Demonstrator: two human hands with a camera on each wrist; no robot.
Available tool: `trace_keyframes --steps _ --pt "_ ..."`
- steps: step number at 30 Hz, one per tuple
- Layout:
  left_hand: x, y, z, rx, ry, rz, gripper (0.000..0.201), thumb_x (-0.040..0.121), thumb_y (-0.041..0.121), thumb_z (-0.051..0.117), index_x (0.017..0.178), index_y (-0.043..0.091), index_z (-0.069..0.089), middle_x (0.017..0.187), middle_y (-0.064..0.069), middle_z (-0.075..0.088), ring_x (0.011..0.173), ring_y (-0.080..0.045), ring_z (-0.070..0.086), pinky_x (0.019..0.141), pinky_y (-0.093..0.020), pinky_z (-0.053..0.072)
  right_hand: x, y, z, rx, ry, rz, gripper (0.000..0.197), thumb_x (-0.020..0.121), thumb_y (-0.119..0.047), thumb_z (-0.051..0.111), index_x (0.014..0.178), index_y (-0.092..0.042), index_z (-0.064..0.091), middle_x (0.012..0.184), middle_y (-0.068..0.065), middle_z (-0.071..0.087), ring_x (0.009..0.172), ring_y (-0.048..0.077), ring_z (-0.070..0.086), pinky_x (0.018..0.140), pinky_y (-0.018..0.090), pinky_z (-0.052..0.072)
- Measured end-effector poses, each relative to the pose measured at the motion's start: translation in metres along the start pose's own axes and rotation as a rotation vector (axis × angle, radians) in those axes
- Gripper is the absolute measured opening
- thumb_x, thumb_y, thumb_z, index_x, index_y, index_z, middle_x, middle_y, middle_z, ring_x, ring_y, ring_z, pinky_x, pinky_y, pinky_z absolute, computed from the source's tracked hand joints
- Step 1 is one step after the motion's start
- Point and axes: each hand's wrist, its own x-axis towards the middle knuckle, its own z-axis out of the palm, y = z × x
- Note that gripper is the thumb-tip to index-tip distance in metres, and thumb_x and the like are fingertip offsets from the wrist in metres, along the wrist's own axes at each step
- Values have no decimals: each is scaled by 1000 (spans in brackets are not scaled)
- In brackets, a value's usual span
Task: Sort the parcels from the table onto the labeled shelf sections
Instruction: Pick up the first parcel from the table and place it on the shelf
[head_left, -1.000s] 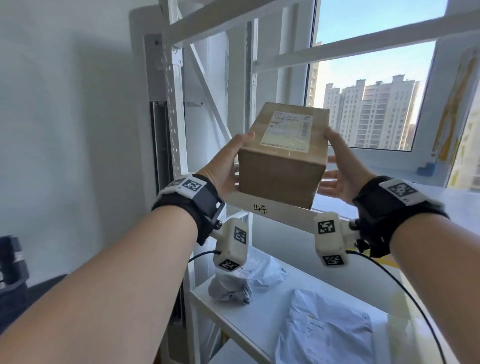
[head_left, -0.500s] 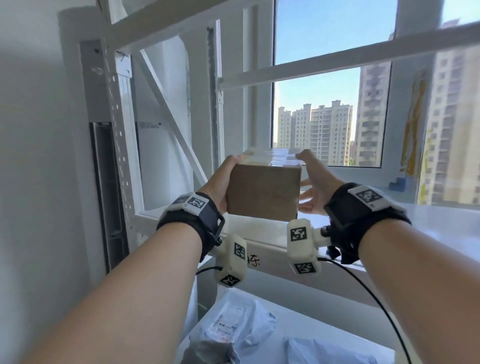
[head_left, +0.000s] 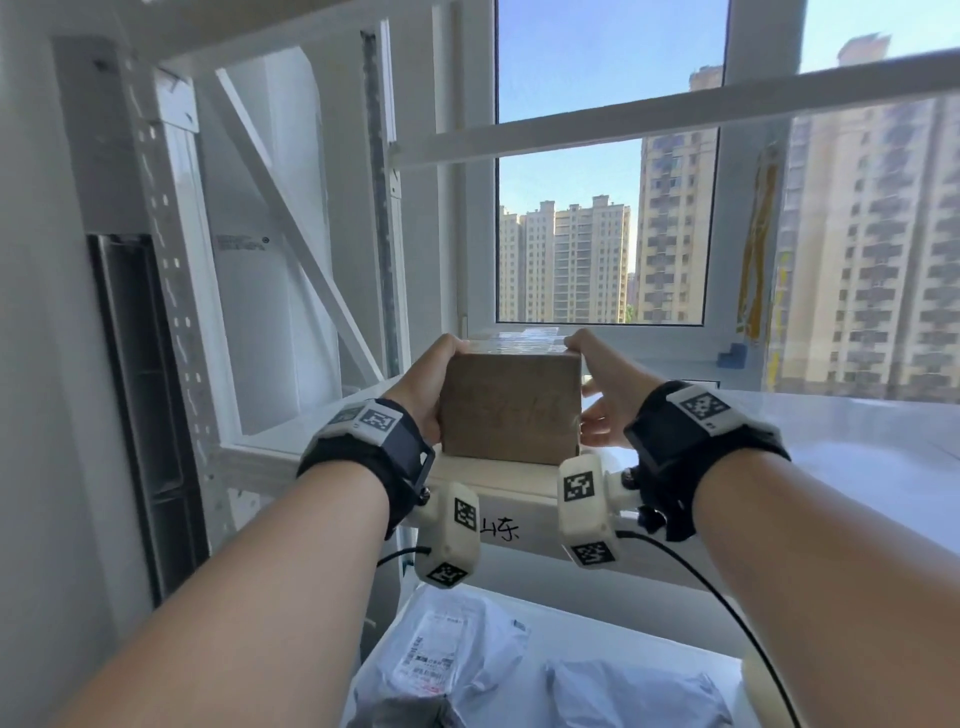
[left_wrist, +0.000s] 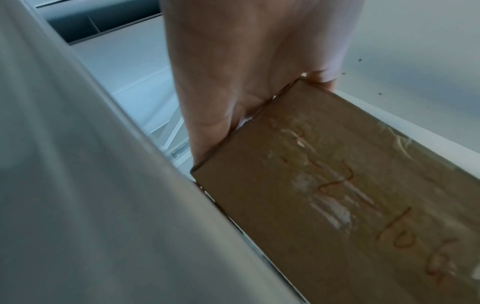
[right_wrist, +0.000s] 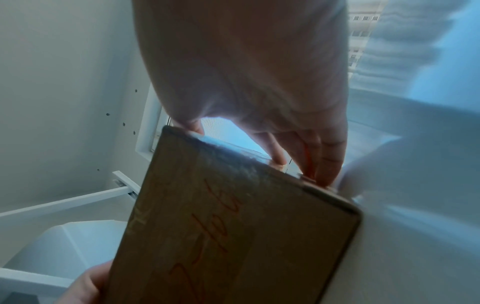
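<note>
A brown cardboard box with red handwriting on its near face sits on the upper white shelf, right at its front edge above a handwritten section label. My left hand grips the box's left side, thumb over the top edge. My right hand holds the right side, thumb on top and fingers along the side. The left wrist view shows the box against my left palm. In the right wrist view the box is held by my fingertips.
The white metal rack has a perforated upright and a diagonal brace at the left. On the lower shelf lie two grey mailer bags. A window stands behind the rack. The upper shelf runs bare to the right.
Both hands carried the box forward and down from mid-air onto the upper shelf's front edge. The view rose, so the box's top label is now nearly edge-on.
</note>
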Motion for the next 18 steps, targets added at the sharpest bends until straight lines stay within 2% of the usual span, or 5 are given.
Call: trace_keyframes --steps 6,11,14,16,18 --pt "-8 6 0 71 100 -28 26 93 33 44 74 17 52 54 1 50 60 -16 49 61 -25 43 -7 2 4 39 68 6 65 88 -61 39 124 -8 47 123 16 53 96 30 57 78 35 48" --pt "-12 15 4 492 342 173 24 91 33 49 77 14 55 84 -7 55 78 -25 55 69 -28 40 -34 -1 2 -8 200 -76 68 100 -51 29 151 -7 30 152 19 38 135 39 43 108 48 40" --pt "-23 19 18 780 477 399 41 92 31 48 129 14 55 131 -7 57 121 -27 54 97 -34 43 -56 1 1 -271 350 -140 55 106 -34 26 146 2 35 115 19 60 112 36 56 89 36 47" --pt "-35 23 36 884 493 585 45 91 27 50 135 18 53 136 -7 54 126 -26 51 105 -37 41 -71 6 -4 -433 428 -190 44 105 -16 31 144 3 34 72 8 42 65 24 47 54 25 37" --pt "-48 27 59 920 407 719 40 90 22 49 129 18 59 134 -7 55 125 -25 52 105 -35 41 -73 16 -16 -641 505 -200 39 102 -13 37 138 2 42 67 3 34 57 16 37 50 24 33"
